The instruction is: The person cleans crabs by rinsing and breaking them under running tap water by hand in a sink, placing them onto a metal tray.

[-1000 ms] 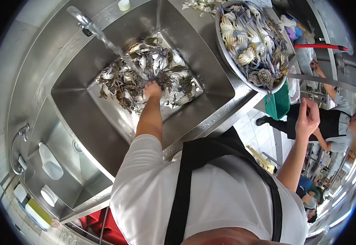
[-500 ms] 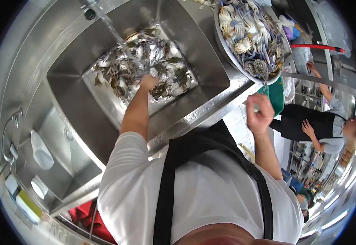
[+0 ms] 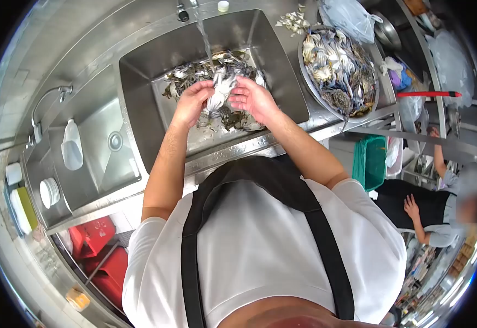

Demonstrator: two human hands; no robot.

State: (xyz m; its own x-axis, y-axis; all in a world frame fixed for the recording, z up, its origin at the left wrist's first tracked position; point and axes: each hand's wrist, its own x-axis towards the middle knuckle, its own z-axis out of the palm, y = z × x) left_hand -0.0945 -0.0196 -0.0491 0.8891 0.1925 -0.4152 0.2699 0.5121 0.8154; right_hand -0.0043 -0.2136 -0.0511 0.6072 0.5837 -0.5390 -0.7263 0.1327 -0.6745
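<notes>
White crab [image 3: 221, 94], upper centre: our left hand [image 3: 193, 104] and right hand [image 3: 255, 102], half curled, hold it, seemingly to catch falling water [image 3: 204, 39].

Wearer's two hands [image 3: 192, 105] [image 3: 257, 100], two sinks [image 3: 146, 109] [image 3: 97, 112]

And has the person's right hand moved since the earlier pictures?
Yes: against the sink, the right hand has moved leftward in the picture, from outside its rim to above its basin.
</notes>
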